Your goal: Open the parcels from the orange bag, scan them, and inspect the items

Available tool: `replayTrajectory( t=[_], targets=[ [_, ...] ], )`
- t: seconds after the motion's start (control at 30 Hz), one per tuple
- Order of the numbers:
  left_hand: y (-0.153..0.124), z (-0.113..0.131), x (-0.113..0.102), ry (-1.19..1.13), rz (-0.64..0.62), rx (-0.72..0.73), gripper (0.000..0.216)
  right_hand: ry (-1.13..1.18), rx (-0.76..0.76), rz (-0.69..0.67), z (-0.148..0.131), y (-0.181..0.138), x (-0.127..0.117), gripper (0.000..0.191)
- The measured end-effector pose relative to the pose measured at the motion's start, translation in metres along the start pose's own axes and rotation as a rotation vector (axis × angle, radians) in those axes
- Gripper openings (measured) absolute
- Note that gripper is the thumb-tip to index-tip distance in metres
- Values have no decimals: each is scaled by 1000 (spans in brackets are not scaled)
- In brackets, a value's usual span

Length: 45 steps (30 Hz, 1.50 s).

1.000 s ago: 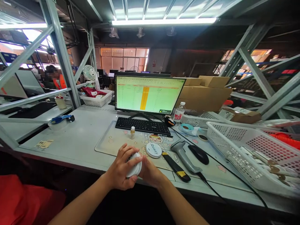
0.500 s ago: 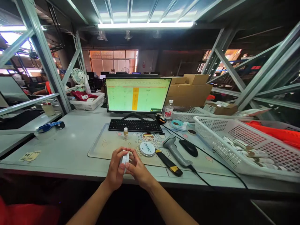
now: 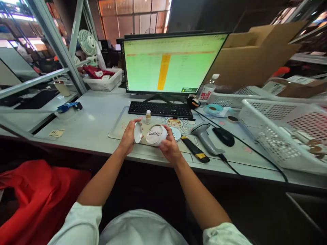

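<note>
Silvery round lid [image 3: 138,132]: held on edge by half-curled left hand [image 3: 127,139].
White round tin [image 3: 154,135]: clasped in curled right hand [image 3: 170,146], apart from lid.

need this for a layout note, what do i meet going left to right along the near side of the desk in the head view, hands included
Slips, left hand, lid, tin, right hand, cutter, scanner, mouse, large basket
</note>
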<state>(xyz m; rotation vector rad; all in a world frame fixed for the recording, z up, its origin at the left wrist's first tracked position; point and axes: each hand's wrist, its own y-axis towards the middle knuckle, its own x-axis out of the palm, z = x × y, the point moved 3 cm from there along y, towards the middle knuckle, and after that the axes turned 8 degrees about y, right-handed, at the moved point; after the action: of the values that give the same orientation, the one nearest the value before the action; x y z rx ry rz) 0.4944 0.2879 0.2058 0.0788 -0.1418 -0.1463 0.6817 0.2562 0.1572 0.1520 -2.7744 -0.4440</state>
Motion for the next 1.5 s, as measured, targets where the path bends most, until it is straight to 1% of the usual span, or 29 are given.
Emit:
replayTrajectory(
  t=[0.07,0.13,0.17,0.2,0.27,0.33,0.37,0.43,0.5,0.57,0.63,0.73,0.87,1.0,1.07,1.2,1.27,1.37,1.5],
  targets=[
    [-8,6,2,231,-55,195,41,149,114,-27,1,-2,-1,89],
    [-17,13,7,496,-114,390,35,200,149,-52,-1,-6,0,87],
    [-21,16,9,627,-158,464,31,204,149,-60,-2,-8,0,86],
    [-24,18,12,752,-205,513,27,203,146,-63,-3,-10,1,84],
    [-29,22,17,974,-284,557,21,189,153,-54,-5,-12,2,81],
    [-32,26,19,1141,-313,583,14,162,177,-26,-7,-13,3,76],
    [-33,27,20,1187,-314,599,12,146,184,-11,-8,-14,3,73],
    [-32,27,18,1165,-333,631,14,126,183,13,-14,-15,3,69],
    [-28,23,11,978,-386,636,16,155,179,22,-20,-16,2,68],
    [-22,17,1,728,-415,600,25,225,192,22,-25,-18,1,65],
    [-16,9,-9,536,-377,547,38,285,206,4,-31,-19,2,62],
    [-13,-1,-18,424,-301,495,51,289,210,-43,-38,-21,5,60],
    [-17,-2,-20,454,-241,507,54,250,194,-52,-43,-21,10,60],
    [-23,9,-18,575,-204,598,51,204,188,14,-44,-22,10,66],
    [-28,15,-15,685,-178,652,41,127,178,42,-44,-22,11,70],
    [-40,21,-1,916,-110,745,11,-54,157,59,-44,-21,17,83],
    [-46,21,6,969,-95,769,6,-67,185,57,-43,-21,19,84],
    [-50,19,15,956,-138,748,9,-36,244,44,-40,-20,18,82],
    [-49,17,15,753,-269,679,13,70,292,-3,-36,-20,14,83]
  ],
)
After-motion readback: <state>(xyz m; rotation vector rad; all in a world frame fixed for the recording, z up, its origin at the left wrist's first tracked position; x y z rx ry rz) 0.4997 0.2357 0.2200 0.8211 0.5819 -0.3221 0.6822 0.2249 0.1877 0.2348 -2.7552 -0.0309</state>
